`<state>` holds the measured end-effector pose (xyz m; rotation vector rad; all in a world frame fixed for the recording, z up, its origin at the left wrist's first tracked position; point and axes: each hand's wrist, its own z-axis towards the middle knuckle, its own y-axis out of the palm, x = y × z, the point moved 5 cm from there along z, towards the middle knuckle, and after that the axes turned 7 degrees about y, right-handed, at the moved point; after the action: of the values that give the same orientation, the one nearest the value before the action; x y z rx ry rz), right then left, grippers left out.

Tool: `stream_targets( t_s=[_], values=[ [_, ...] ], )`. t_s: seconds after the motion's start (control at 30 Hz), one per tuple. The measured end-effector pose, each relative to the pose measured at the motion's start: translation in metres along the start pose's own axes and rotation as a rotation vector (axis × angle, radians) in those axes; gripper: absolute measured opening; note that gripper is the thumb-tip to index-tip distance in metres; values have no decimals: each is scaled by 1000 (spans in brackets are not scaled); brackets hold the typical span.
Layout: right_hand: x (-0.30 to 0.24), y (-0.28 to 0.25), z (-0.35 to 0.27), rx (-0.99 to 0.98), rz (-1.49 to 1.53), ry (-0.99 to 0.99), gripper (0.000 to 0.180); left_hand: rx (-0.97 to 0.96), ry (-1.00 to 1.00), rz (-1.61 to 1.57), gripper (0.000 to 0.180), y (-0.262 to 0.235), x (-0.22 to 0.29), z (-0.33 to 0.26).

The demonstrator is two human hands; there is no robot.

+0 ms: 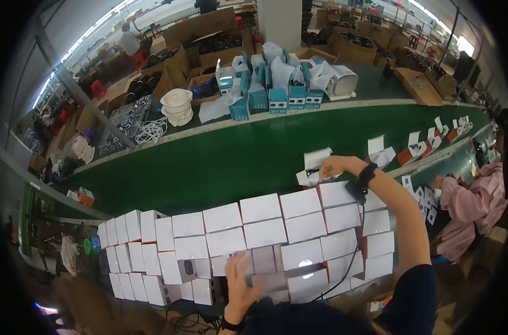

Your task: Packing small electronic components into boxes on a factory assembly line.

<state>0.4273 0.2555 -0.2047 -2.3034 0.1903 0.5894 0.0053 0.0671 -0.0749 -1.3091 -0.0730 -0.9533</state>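
Note:
At the near edge of the green conveyor, my right hand (336, 166) has its fingers curled down onto an open white box (308, 177) with a raised lid. What lies inside that box is mostly hidden by the fingers. Lower down, my left hand (241, 283) is blurred, thumb and fingers apart, above the rows of closed white boxes (226, 241). Beside its fingers, a smeared white box (272, 282) appears in the stack. One box in the front row shows a dark picture on its side (188, 268).
More open white-and-orange boxes (415, 151) line the green conveyor (209, 159) to the right. Across it stand teal boxes (277, 101) with plastic bags and a coiled white cable (151, 129). A co-worker in a pink sleeve (460, 204) sits at right. A black cable (351, 257) crosses the stack.

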Motion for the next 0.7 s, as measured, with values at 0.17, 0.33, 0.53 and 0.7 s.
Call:
stream_targets(
  t_s=[0.17, 0.33, 0.53, 0.7],
  values=[
    [-18, -2, -17, 11, 155, 16, 42, -367, 138, -576, 63, 31, 48, 5],
    [-56, -47, -104, 360, 133, -9, 49, -381, 150, -490, 83, 46, 53, -17],
    [-192, -33, -206, 595, 233, -215, 41, -348, -135, -870, 78, 103, 20, -60],
    [-272, 58, -236, 468, 95, -413, 40, -219, -122, -1075, 71, 66, 22, -50]
  ],
)
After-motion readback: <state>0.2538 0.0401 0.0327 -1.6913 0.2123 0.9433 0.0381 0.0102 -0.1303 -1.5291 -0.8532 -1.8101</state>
